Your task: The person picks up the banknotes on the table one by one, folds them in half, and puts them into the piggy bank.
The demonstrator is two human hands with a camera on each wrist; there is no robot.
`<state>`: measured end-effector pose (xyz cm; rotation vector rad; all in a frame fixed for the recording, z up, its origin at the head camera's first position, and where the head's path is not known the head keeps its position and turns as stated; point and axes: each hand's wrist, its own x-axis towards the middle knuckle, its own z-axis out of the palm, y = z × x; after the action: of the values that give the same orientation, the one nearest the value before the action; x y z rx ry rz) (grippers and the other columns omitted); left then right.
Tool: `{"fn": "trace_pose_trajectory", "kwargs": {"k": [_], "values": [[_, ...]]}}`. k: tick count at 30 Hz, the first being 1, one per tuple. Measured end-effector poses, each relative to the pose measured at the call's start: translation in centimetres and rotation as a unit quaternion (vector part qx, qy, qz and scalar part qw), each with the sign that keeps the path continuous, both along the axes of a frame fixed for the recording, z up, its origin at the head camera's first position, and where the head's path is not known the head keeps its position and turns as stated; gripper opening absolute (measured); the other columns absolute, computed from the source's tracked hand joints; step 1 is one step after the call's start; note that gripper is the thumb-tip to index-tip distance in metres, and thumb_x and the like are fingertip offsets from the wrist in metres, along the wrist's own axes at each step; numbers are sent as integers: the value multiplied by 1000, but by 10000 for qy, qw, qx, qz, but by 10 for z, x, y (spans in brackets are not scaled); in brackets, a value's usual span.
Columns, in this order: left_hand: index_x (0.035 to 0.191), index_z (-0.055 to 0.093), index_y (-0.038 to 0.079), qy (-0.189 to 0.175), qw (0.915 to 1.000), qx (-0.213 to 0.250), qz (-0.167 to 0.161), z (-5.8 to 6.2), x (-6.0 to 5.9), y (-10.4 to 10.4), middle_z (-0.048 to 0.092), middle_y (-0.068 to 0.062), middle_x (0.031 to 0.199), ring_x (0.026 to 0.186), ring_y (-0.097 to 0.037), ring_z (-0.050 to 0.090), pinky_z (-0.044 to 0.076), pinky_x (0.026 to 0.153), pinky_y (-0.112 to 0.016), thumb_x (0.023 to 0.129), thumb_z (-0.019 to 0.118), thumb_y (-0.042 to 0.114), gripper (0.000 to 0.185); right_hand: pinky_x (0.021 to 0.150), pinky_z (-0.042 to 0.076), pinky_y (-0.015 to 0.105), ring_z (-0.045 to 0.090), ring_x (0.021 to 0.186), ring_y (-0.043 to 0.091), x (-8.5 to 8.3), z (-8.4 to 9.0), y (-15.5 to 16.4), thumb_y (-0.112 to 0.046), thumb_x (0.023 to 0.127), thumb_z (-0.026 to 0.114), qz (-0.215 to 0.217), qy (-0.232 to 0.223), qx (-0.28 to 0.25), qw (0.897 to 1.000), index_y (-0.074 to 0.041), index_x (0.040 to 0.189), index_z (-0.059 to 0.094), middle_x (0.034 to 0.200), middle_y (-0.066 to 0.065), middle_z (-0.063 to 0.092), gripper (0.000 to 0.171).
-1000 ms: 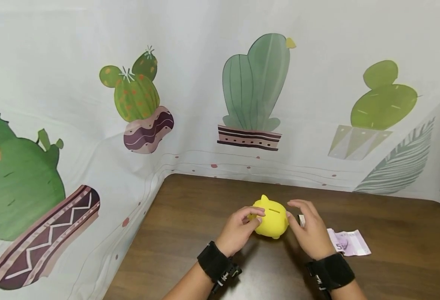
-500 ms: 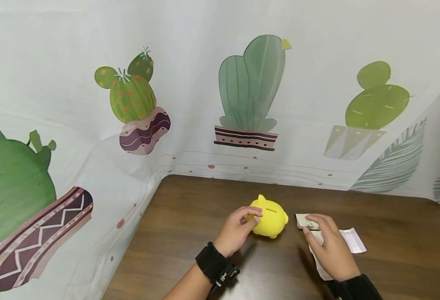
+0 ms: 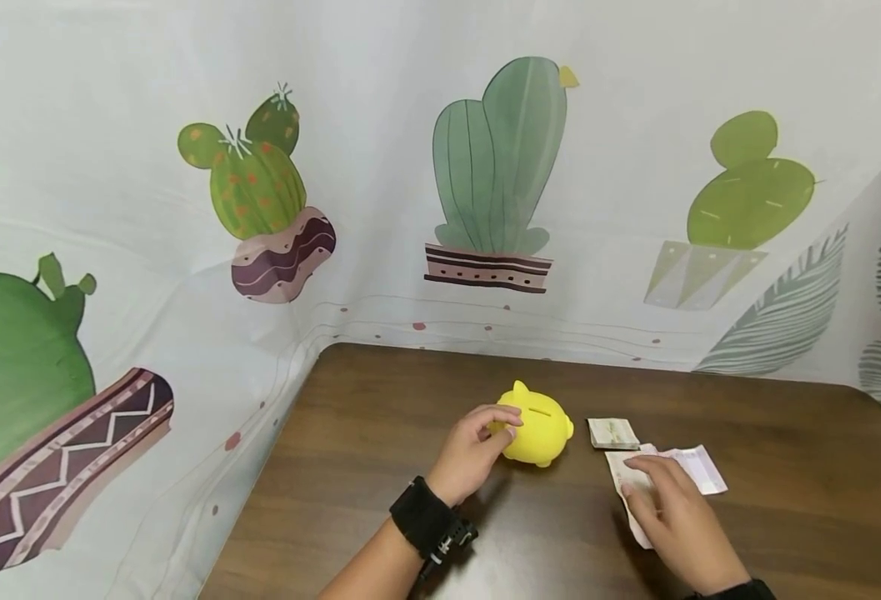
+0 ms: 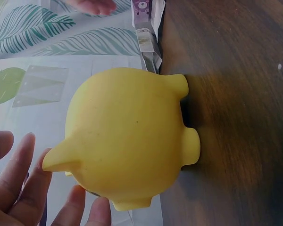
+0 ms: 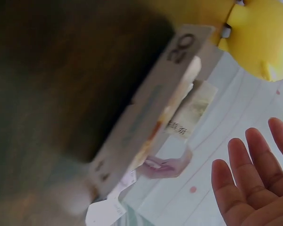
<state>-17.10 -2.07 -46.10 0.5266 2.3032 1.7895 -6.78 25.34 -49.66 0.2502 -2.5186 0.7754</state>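
A yellow piggy bank point(image 3: 541, 433) with a slot in its back stands upright on the table. My left hand point(image 3: 466, 458) is at its head end, fingers loosely bent, fingertips right by the ear and face in the left wrist view. To the right, my right hand point(image 3: 683, 521) hovers over the banknotes with fingers spread and nothing held. Beneath its fingertips lies a long pale banknote point(image 3: 617, 468), marked 20 in the right wrist view. Behind that is a folded greenish banknote point(image 3: 613, 432). A purple banknote point(image 3: 703, 468) lies farther right, partly hidden by the hand.
The brown wooden table point(image 3: 380, 417) meets a white cloth backdrop point(image 3: 380, 167) printed with cacti and leaves along its back and left edges. Black straps with small cameras point(image 3: 432, 521) are worn on the wrists.
My right hand has moved right and toward me, from beside the piggy bank to above the banknotes, uncovering the folded one. The left hand has stayed by the piggy bank.
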Motion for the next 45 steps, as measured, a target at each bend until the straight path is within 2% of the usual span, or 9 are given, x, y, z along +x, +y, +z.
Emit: {"fn": "trace_pose_trajectory", "kwargs": {"k": [5,8,15,20,23,33,38,41,45], "values": [[111,74,12,-23,10000,-8,-18,3,-1,-1,66,1,133,137,-22,51,43,108,-50,99,60,17,19,84,40,4,54,98,10,4,-6,5,3,72,81,60,233,269,9993,-7,111,69,110,5,67,42],[111,74,12,7,10000,-48,3,3,-1,-1,66,1,132,136,-21,52,44,105,-45,99,60,17,19,71,43,7,56,87,8,6,-8,8,2,71,82,97,164,416,9990,-8,108,70,107,1,66,40],[110,75,15,-12,10000,-95,26,1,-2,-1,67,3,132,135,-21,52,44,106,-48,99,61,19,18,75,38,13,51,80,5,15,-16,13,-4,68,86,105,-11,736,9972,-11,104,70,101,-4,65,40],[110,75,16,-47,9999,-143,39,1,-2,0,66,4,131,136,-20,52,43,107,-46,99,61,19,17,97,29,2,61,93,21,20,-24,19,-6,62,89,188,91,855,9961,-10,102,70,105,3,69,44],[110,75,17,-48,9998,-164,32,1,-2,0,66,5,131,135,-20,53,44,106,-43,99,61,19,17,100,20,-2,63,96,30,23,-28,23,-9,60,90,218,26,1004,9947,-12,100,70,107,8,70,45],[110,75,16,-75,9999,-153,20,2,-1,0,66,4,132,135,-20,53,44,105,-42,100,61,18,17,86,40,14,64,90,21,26,-38,37,-12,50,95,424,117,1596,9862,-18,95,69,97,-6,65,52],[109,75,16,-90,9999,-129,15,2,0,0,66,4,132,136,-20,52,43,106,-44,100,61,18,17,84,43,15,63,89,21,27,-40,40,-5,46,93,393,93,1742,9839,-19,93,69,96,-7,64,55],[110,75,16,-90,9999,-122,15,2,0,0,66,4,132,136,-20,52,43,107,-45,100,61,19,17,82,43,15,62,87,17,26,-41,42,-4,51,92,498,99,1697,9842,-20,91,68,95,-8,63,50],[110,75,16,-80,9999,-136,9,2,0,-1,66,4,132,135,-20,52,44,106,-44,100,61,19,17,77,41,17,56,83,9,25,-41,45,-18,77,86,815,136,1553,9844,-22,85,65,93,-10,59,23]]}}
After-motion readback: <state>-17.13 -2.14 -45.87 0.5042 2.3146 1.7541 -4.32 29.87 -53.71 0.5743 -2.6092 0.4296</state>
